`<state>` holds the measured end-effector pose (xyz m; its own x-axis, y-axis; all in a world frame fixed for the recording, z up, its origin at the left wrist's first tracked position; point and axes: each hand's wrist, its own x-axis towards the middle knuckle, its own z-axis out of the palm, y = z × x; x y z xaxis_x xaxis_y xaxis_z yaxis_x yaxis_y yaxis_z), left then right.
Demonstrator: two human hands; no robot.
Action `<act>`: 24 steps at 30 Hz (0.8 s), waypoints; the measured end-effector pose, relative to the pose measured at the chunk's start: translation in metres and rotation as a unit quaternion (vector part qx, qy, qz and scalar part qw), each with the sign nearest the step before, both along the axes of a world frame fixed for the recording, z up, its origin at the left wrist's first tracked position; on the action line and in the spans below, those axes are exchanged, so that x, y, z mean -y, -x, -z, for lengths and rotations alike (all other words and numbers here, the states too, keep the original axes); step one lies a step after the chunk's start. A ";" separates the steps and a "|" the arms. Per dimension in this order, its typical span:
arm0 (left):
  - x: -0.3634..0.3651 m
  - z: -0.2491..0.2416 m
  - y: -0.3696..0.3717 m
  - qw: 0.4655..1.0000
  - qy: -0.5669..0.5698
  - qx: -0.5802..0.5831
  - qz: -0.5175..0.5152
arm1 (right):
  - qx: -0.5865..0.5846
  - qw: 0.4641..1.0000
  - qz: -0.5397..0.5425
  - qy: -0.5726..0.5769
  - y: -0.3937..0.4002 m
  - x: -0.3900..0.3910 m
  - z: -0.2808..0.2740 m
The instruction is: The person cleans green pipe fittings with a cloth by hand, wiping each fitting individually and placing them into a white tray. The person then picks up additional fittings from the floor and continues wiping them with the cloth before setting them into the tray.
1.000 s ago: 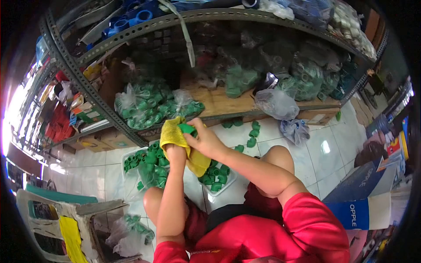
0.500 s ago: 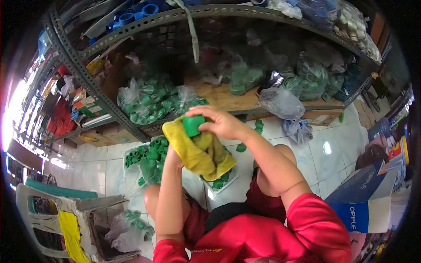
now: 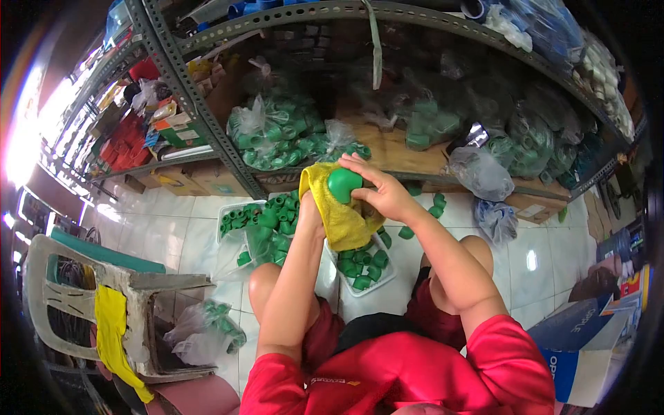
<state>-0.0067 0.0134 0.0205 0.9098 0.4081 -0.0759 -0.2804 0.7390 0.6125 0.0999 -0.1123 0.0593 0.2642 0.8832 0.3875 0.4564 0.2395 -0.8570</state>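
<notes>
A rounded green pipe elbow (image 3: 343, 185) is pinched between the thumb and fingers of my right hand (image 3: 389, 197). It rests against a yellow cloth (image 3: 347, 232), which drapes below it. My left hand (image 3: 311, 216) is closed on the cloth from the left and underneath; its fingers are mostly hidden by the fabric. Below the cloth, a white tray (image 3: 360, 293) on the floor contains several green fittings (image 3: 362, 267). Further left, a second white tray (image 3: 227, 209) is heaped with more green fittings (image 3: 277, 213), beside a clear plastic bag (image 3: 234, 253).
A metal shelf rack (image 3: 200, 111) stands ahead, with bags of green fittings (image 3: 273, 135) on its lower board. Loose fittings (image 3: 437, 205) lie on the tiled floor. A worn plastic chair (image 3: 69, 297) with a yellow cloth is at left, a blue-and-white box (image 3: 570, 332) at right.
The camera view has shifted, so the shelf and trays sit further right. The elbow has turned, showing a smooth rounded side. The cloth hangs differently, and more of the near tray shows.
</notes>
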 end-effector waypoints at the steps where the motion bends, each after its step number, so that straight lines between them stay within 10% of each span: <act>1: -0.001 0.001 0.000 0.999 0.008 0.021 0.024 | -0.030 0.999 -0.011 -0.005 0.000 0.000 0.000; 7: -0.004 0.001 0.002 0.998 -0.047 -0.031 0.007 | -0.190 0.979 -0.056 -0.050 -0.002 -0.005 0.009; 9: 0.003 -0.003 0.001 0.999 -0.021 -0.025 0.034 | -0.402 0.912 -0.055 -0.066 -0.001 -0.005 0.005; 17: 0.010 -0.001 -0.001 0.989 0.110 0.058 0.084 | -0.125 0.985 0.099 0.069 -0.013 -0.003 0.015; 24: 0.006 -0.017 0.003 0.987 0.125 0.088 0.042 | -0.285 0.898 0.310 0.129 -0.052 0.004 0.048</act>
<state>-0.0100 0.0069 0.0376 0.9476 0.3194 -0.0017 -0.2981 0.8862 0.3547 0.1516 -0.1163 0.0110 0.8262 0.5395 -0.1624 -0.0967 -0.1483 -0.9842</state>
